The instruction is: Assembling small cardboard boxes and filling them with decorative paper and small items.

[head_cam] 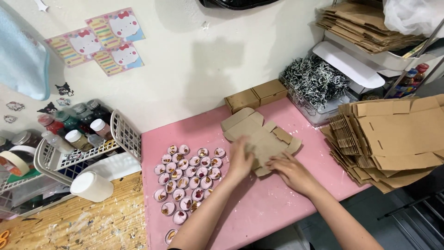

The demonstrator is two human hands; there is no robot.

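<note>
A flat, unfolded brown cardboard box blank lies on the pink table. My left hand presses on its left part, blurred, fingers on the card. My right hand rests on its lower right edge, fingers spread over the card. Just left of my left hand sit several small round tealight cups with dried petals, set in rows.
Two folded small brown boxes stand at the wall. A tall stack of flat box blanks is at the right. A clear bin of black-and-white shredded paper, a white basket of bottles and a white jar are around.
</note>
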